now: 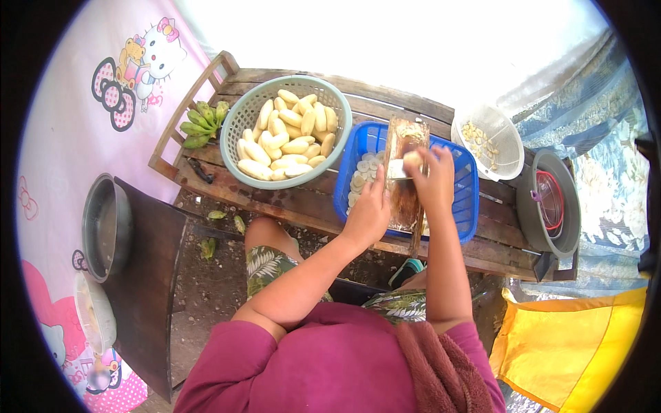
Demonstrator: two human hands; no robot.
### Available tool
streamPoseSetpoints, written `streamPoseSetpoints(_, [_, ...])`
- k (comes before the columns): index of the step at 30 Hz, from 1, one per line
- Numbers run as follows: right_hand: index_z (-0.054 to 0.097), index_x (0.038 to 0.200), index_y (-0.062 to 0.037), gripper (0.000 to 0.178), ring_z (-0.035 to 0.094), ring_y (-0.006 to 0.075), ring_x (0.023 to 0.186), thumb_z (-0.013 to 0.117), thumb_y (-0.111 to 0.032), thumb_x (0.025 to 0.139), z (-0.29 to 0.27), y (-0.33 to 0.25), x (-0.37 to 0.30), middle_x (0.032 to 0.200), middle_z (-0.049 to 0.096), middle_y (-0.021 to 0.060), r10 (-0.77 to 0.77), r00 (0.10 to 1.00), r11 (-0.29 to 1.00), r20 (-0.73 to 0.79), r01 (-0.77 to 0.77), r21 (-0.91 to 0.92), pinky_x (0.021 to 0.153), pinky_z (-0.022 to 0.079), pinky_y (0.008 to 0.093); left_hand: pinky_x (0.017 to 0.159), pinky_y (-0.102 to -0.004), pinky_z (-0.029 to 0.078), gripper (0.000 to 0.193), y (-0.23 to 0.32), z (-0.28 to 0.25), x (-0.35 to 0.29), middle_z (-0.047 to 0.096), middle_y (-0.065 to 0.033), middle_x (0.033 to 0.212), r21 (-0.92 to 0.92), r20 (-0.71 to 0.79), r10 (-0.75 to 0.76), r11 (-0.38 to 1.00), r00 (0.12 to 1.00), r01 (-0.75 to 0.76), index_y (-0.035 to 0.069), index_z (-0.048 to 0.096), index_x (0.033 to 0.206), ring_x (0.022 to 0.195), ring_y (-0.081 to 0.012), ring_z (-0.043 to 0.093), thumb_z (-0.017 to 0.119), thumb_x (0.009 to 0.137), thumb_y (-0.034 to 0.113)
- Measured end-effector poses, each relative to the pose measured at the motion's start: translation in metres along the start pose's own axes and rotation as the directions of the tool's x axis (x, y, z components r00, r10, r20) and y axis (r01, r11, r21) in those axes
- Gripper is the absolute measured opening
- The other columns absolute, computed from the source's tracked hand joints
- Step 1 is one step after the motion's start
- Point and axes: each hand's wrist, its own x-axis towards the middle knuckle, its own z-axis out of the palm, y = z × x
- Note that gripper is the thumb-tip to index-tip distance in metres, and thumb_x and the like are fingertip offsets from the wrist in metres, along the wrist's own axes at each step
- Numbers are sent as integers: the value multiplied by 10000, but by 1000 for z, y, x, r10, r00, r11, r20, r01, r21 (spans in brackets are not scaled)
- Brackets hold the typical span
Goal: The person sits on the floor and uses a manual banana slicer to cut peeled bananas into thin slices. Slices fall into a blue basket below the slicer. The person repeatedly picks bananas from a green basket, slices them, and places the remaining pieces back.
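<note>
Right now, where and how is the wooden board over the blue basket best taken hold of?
Probably grip the wooden board by its left long edge, toward the near end, coming from the left. It lies long and narrow across the blue basket, with the left hand at that edge. Keep off the pale plate midway, where the right hand holds a banana piece.

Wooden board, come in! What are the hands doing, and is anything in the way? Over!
Left hand gripping wooden board. Right hand holding peeled banana piece against it. Board across blue basket, partly hiding pale slices.
</note>
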Motion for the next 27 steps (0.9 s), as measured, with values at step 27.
streamPoseSetpoints(27, [730, 1061, -146, 315, 422, 433, 1335, 807, -197, 760, -39, -18, -69, 1300, 567, 164, -2, 993, 999, 122, -4, 50, 1090, 348, 515, 901, -491, 482, 588, 1, 1, -1, 506, -304, 1230, -62, -12, -15, 998, 1000, 14, -18, 247, 1531, 1054, -472, 579, 429, 1002, 165])
